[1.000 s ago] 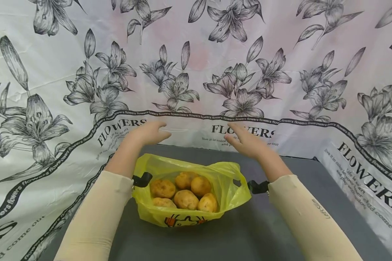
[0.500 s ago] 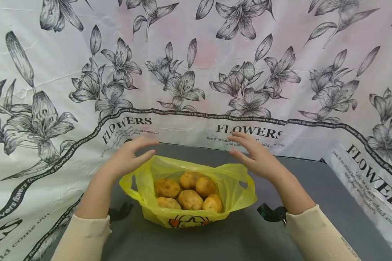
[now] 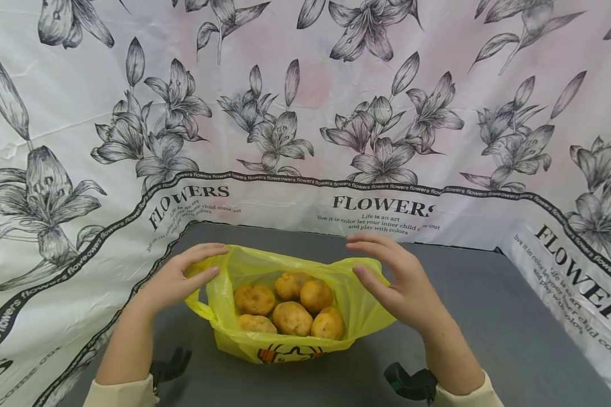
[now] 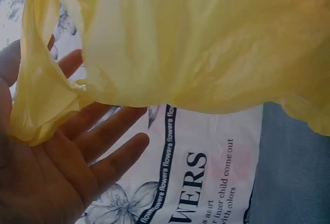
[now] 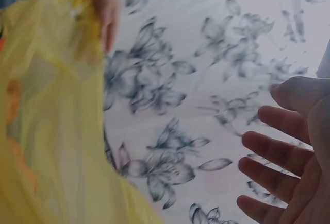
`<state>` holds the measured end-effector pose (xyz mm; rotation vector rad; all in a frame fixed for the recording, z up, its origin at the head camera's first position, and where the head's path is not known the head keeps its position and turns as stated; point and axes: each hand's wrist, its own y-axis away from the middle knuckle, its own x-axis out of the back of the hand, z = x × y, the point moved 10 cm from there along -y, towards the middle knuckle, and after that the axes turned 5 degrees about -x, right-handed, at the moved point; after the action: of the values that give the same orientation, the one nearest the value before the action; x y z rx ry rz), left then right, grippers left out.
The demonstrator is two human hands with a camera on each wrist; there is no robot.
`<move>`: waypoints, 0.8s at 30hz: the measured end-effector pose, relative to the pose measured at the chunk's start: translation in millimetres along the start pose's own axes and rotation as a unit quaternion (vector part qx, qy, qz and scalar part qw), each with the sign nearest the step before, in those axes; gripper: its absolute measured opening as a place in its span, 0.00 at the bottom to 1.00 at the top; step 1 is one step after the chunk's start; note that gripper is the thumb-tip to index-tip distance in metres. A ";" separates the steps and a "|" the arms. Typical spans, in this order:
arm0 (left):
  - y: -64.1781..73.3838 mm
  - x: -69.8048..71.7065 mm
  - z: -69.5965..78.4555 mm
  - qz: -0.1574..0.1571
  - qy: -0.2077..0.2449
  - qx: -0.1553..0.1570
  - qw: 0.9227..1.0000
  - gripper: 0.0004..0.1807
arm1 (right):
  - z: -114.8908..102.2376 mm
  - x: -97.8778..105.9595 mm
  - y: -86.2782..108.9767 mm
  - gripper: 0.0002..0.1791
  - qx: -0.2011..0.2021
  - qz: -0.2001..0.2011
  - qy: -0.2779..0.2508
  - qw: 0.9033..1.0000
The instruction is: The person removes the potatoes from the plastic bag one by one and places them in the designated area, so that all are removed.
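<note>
A yellow plastic bag (image 3: 238,342) stands with its mouth spread wide on the grey table. Several potatoes (image 3: 292,318) lie inside it. My left hand (image 3: 170,282) is at the bag's left handle, fingers extended and thumb apart. In the left wrist view the handle of the bag (image 4: 144,44) crosses in front of the fingers of my left hand (image 4: 67,172); whether they touch it I cannot tell. Near the bag's right handle is my right hand (image 3: 402,282), fingers spread. The right wrist view shows this right hand (image 5: 289,167) apart from the bag (image 5: 62,121).
The grey table (image 3: 468,305) extends around the bag. A white sheet (image 3: 285,203) printed with lilies and lettering hangs behind and at both sides. Each wrist wears a black camera mount, such as the right mount (image 3: 412,384).
Both hands have come down and back toward me from above the far side of the bag. The left also moved left to the handle. The left handle has flopped outward; the potatoes stay put.
</note>
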<state>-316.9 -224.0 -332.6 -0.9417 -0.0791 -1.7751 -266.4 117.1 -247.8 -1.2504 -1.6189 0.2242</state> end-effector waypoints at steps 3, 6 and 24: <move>2.9 -4.9 -8.1 -0.011 -0.001 0.015 1.000 0.24 | -8.7 -4.9 7.4 0.24 0.005 0.017 -0.026 1.000; 3.7 -5.1 -14.5 -0.019 -0.002 0.032 0.999 0.25 | -12.9 -16.2 8.4 0.21 0.000 0.011 -0.027 1.000; -3.8 -12.1 -22.4 -0.039 0.009 0.004 0.999 0.37 | 39.0 -88.7 14.4 0.18 -0.156 -0.162 -0.041 0.974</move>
<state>-331.0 -223.6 -354.1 -0.9284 -0.1127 -1.8541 -295.1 68.7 -328.0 -1.1952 -1.9558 -0.1924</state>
